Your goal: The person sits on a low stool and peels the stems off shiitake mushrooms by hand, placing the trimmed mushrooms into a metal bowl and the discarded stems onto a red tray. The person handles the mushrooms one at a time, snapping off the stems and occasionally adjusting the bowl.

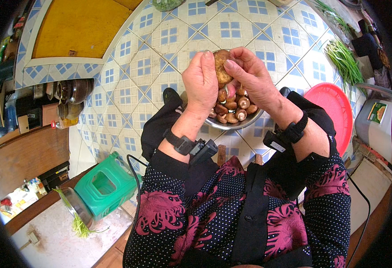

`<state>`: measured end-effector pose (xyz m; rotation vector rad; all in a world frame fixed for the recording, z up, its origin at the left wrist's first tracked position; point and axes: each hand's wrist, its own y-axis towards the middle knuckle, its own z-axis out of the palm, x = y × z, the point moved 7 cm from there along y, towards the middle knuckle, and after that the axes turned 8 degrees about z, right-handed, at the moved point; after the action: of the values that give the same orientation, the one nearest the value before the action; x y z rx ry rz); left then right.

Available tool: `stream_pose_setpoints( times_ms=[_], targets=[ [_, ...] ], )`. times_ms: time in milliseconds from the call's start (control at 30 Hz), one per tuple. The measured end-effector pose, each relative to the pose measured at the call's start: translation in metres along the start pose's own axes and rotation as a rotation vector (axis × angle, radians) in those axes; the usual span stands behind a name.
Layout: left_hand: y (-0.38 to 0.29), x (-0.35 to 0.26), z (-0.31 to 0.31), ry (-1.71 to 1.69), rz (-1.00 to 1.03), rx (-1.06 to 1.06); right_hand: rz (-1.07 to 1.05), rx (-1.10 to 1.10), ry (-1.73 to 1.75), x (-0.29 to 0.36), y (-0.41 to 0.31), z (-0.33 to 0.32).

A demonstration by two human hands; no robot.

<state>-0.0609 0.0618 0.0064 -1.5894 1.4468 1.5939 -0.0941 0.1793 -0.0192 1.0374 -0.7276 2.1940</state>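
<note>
My left hand point(201, 80) and my right hand point(253, 75) are raised together over a metal bowl point(237, 126). Between them they hold a large brown mushroom point(223, 65), its cap facing up. The fingers of both hands curl around its sides, and my right thumb presses on the cap. Inside the bowl lie several smaller brown mushrooms point(231, 106), some with pale stems showing. The bowl's far part is hidden behind my hands. Each wrist wears a black strap with a small device.
A red plastic basket point(345, 117) stands on the tiled floor to the right, near green stalks point(345, 62). At the lower left is a green plastic stool point(110, 187) beside a bowl with greens point(80, 226). Pots point(78, 90) sit on the left.
</note>
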Motion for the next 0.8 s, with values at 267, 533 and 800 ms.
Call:
stream_pose_setpoints(
  times_ms=[267,533,800],
  targets=[
    [-0.003,0.002,0.003,0.075,0.052,0.022,-0.004,-0.018,-0.052,-0.001,-0.003,-0.006],
    [-0.001,0.014,0.009,0.047,-0.007,0.101,-0.025,-0.038,-0.157,0.002,-0.002,-0.011],
    [0.004,0.029,0.011,-0.378,-0.226,0.300,-0.044,-0.075,-0.312,0.009,0.004,-0.021]
  ],
)
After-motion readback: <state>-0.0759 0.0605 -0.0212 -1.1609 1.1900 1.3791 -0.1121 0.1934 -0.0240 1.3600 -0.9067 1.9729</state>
